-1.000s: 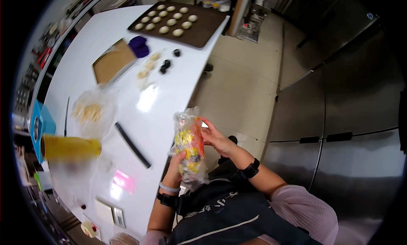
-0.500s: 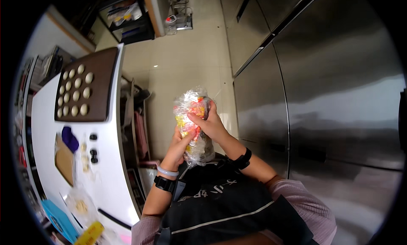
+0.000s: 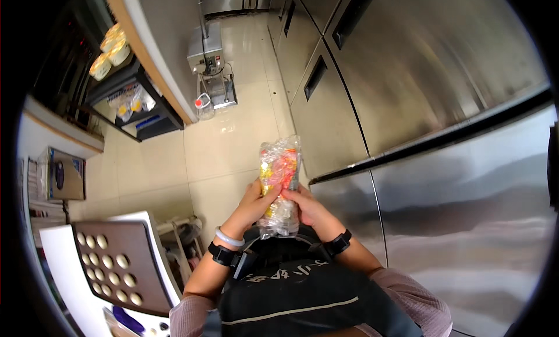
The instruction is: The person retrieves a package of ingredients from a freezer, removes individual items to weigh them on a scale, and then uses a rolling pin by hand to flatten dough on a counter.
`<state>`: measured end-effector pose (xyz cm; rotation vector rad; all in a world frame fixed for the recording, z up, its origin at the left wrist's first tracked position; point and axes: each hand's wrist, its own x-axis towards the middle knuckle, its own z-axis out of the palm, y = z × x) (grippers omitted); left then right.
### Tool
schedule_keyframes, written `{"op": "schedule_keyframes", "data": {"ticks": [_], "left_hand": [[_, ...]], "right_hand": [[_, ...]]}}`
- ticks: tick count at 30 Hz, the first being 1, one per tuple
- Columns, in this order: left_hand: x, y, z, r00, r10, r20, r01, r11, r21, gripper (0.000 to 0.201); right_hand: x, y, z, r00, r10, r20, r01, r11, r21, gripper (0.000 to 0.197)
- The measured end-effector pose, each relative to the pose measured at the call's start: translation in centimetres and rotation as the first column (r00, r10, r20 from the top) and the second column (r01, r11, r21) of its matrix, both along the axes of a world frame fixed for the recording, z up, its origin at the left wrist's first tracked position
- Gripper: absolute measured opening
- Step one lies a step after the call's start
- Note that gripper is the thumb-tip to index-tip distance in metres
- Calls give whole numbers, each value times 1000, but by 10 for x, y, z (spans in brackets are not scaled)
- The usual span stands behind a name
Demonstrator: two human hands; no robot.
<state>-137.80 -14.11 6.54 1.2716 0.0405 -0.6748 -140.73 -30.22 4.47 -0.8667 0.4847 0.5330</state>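
Observation:
Both my hands grip a bundle wrapped in clear crinkled plastic (image 3: 279,162), with red, pink and yellow colours showing through; what is inside cannot be made out. It stands lengthwise in front of my dark apron, over the floor. My left hand (image 3: 255,204) is closed on its left side, thumb across the front. On the other side my right hand (image 3: 307,205) holds it the same way, the two thumbs nearly meeting. Most of the fingers are hidden behind the bundle.
Steel cabinet doors (image 3: 431,63) with recessed handles line the right. At lower left, a dark tray (image 3: 140,249) of several pale round dough pieces lies on a white table (image 3: 55,249). Ahead are a metal machine (image 3: 207,57), a clear bottle (image 3: 204,107) and a black shelf (image 3: 157,121).
My view has swung forward and the table with the tray now sits lower left. The bundle stays in both hands; my right hand has slid lower along it.

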Motion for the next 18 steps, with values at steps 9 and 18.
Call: {"op": "schedule_keyframes", "data": {"ticks": [9,18], "left_hand": [[323,-6,-19,932,-248,265,169,942,289,30],[687,-57,-44,977,117,179,-143,979,144,25]], "right_hand": [[267,-70,-57,980,-195,-30,197,968,157,51],[560,-113,-48,990,-136,-34,140,965,224,51]]}}
